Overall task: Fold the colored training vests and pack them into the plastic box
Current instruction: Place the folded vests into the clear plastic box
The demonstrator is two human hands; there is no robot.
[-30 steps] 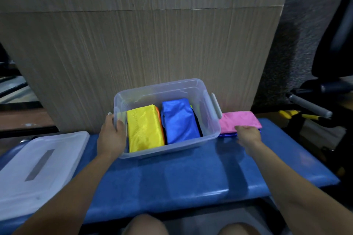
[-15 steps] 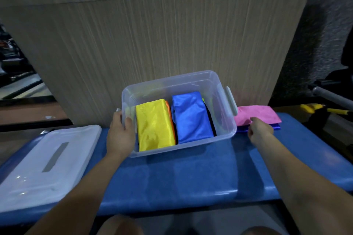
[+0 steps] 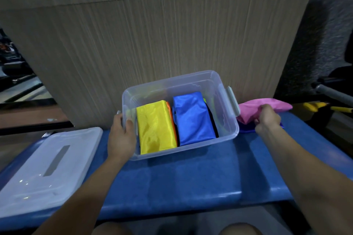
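Observation:
A clear plastic box (image 3: 191, 153) stands on the blue padded bench (image 3: 191, 181). Inside it lie a folded yellow vest (image 3: 154, 125) on the left, with an orange edge beside it, and a folded blue vest (image 3: 193, 118) on the right. My left hand (image 3: 121, 135) grips the box's left wall, thumb inside the rim. To the right of the box, my right hand (image 3: 267, 119) grips a folded pink vest (image 3: 254, 107), lifted a little above a dark blue vest (image 3: 246, 129) lying on the bench.
The box's lid (image 3: 47, 169) lies flat on the bench at the left. A tall wood-grain panel (image 3: 162, 34) rises just behind the box. Yellow-handled tools (image 3: 317, 105) and dark equipment sit at the far right.
My right hand has closed on the pink vest and raised its near edge off the dark blue vest. My left hand stays on the box's left wall.

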